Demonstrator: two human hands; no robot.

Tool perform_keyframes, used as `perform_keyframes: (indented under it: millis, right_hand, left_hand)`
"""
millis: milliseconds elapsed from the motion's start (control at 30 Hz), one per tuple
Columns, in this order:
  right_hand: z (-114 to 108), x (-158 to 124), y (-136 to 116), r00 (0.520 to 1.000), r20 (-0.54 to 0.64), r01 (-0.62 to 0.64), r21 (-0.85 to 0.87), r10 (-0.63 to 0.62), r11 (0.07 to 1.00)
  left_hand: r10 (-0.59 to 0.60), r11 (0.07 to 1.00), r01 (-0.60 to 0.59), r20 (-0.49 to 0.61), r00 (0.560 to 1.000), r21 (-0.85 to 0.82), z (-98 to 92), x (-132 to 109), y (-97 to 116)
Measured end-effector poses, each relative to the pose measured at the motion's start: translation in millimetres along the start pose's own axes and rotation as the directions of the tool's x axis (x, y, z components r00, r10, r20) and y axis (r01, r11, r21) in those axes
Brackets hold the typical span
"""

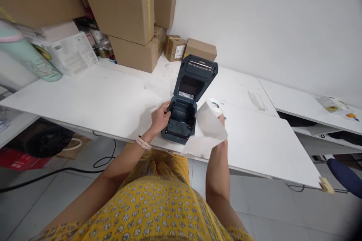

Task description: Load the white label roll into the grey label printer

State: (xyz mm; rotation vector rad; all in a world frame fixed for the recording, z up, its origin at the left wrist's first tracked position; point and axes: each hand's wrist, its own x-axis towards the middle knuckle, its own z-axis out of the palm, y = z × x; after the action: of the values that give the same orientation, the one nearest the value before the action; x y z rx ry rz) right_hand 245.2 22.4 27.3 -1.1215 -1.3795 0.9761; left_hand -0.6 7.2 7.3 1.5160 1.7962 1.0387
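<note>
A dark blue label printer (186, 101) sits at the front edge of the white table (113, 98) with its lid swung up and its paper bay bare. My left hand (160, 117) grips the printer's left side wall, fingers curled onto it. My right hand (221, 120) is mostly hidden behind a white paper roll (210, 119) that it holds just right of the printer, a loose sheet of the roll hanging towards me.
Cardboard boxes (127, 15) are stacked at the back left by the wall, beside a white carton (70, 52) and a green bottle (31, 58). A second tabletop (299, 101) with small items lies at the right. Black cables (104, 160) run over the floor.
</note>
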Motion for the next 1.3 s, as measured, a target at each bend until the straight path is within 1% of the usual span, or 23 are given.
perform_keyframes:
  millis: [33, 67, 100, 133, 167, 233, 267, 300, 367, 467, 600, 667, 700, 767, 833, 867, 933, 967, 1033, 1100, 1200, 1300]
  right_hand:
    - [3, 1, -14, 0.996, 0.07, 0.052, -0.08, -0.047, 0.995]
    - [9, 4, -26, 0.983, 0.159, 0.121, -0.183, -0.092, 0.976]
    - [16, 8, -36, 0.958, 0.261, 0.198, -0.308, -0.118, 0.93]
    - [24, 12, -42, 0.925, 0.362, 0.275, -0.437, -0.112, 0.856]
    - [32, 18, -46, 0.894, 0.442, 0.338, -0.552, -0.077, 0.763]
    - [48, 28, -44, 0.85, 0.526, 0.41, -0.697, 0.032, 0.589]
    - [54, 33, -40, 0.83, 0.552, 0.437, -0.732, 0.079, 0.523]
    - [58, 37, -35, 0.814, 0.569, 0.458, -0.75, 0.113, 0.477]
    - [64, 42, -25, 0.797, 0.585, 0.48, -0.765, 0.152, 0.429]
    - [69, 46, -14, 0.782, 0.592, 0.485, -0.775, 0.197, 0.404]
    - [75, 47, -11, 0.76, 0.594, 0.493, -0.792, 0.264, 0.36]
    - [76, 43, -12, 0.764, 0.594, 0.502, -0.792, 0.252, 0.347]
    - [74, 38, -13, 0.771, 0.597, 0.509, -0.787, 0.223, 0.349]
    - [70, 22, -15, 0.778, 0.617, 0.535, -0.75, 0.118, 0.389]
    - [64, -2, -18, 0.762, 0.648, 0.57, -0.678, 0.012, 0.465]
    - [62, -16, -20, 0.748, 0.664, 0.582, -0.64, -0.021, 0.501]
    - [60, -45, -21, 0.731, 0.681, 0.588, -0.598, -0.04, 0.545]
    - [61, -59, -20, 0.738, 0.674, 0.579, -0.602, -0.04, 0.55]
    - [65, -81, -18, 0.772, 0.633, 0.55, -0.63, -0.047, 0.549]
    - [71, -95, -16, 0.811, 0.582, 0.515, -0.658, -0.063, 0.55]
    - [77, -103, -14, 0.838, 0.541, 0.489, -0.681, -0.075, 0.546]
    - [80, -103, -15, 0.841, 0.537, 0.486, -0.695, -0.067, 0.529]
  left_hand:
    - [-0.003, 1.0, 0.003, -0.003, 1.0, -0.004, 0.1, 0, -1]
    - [-0.003, 1.0, 0.003, -0.006, 1.0, -0.006, 0.2, 0, -1]
    - [-0.003, 1.0, 0.003, -0.008, 1.0, -0.009, 0.4, 1, -1]
    - [-0.005, 1.0, 0.005, -0.009, 1.0, -0.014, 0.5, 1, -2]
    - [-0.009, 1.0, 0.008, -0.01, 1.0, -0.02, 0.7, 1, -2]
    - [-0.015, 0.999, 0.015, -0.011, 1.0, -0.029, 1.0, 1, -2]
    - [-0.019, 0.999, 0.018, -0.009, 1.0, -0.031, 1.1, 0, -2]
    - [-0.019, 0.999, 0.019, -0.008, 1.0, -0.031, 1.2, 0, -2]
    - [-0.013, 1.0, 0.013, -0.008, 1.0, -0.028, 1.6, 0, -2]
    - [-0.006, 1.0, 0.005, -0.018, 1.0, -0.024, 2.0, 1, -3]
    - [-0.01, 1.0, 0.009, -0.016, 1.0, -0.025, 1.4, 2, -4]
    - [-0.007, 0.999, 0.007, -0.014, 1.0, -0.037, 1.1, 2, -4]
    - [-0.005, 0.999, 0.005, -0.016, 1.0, -0.045, 1.2, 2, -5]
    - [0.003, 0.998, -0.004, -0.02, 1.0, -0.068, 2.0, 1, -6]
    - [0.018, 0.993, -0.02, -0.018, 1.0, -0.114, 3.8, 2, -9]
    - [0.027, 0.989, -0.029, -0.016, 1.0, -0.143, 5.0, 3, -11]
    - [0.038, 0.98, -0.04, -0.011, 0.999, -0.194, 7.7, 5, -16]
    - [0.04, 0.976, -0.041, -0.009, 0.999, -0.214, 9.1, 6, -18]
    - [0.044, 0.969, -0.043, -0.001, 0.999, -0.243, 11.5, 8, -21]
    - [0.049, 0.963, -0.044, 0.011, 0.999, -0.266, 13.1, 10, -23]
    - [0.053, 0.959, -0.046, 0.019, 0.998, -0.279, 13.8, 12, -24]
    - [0.06, 0.957, -0.053, 0.014, 0.998, -0.286, 13.5, 12, -24]
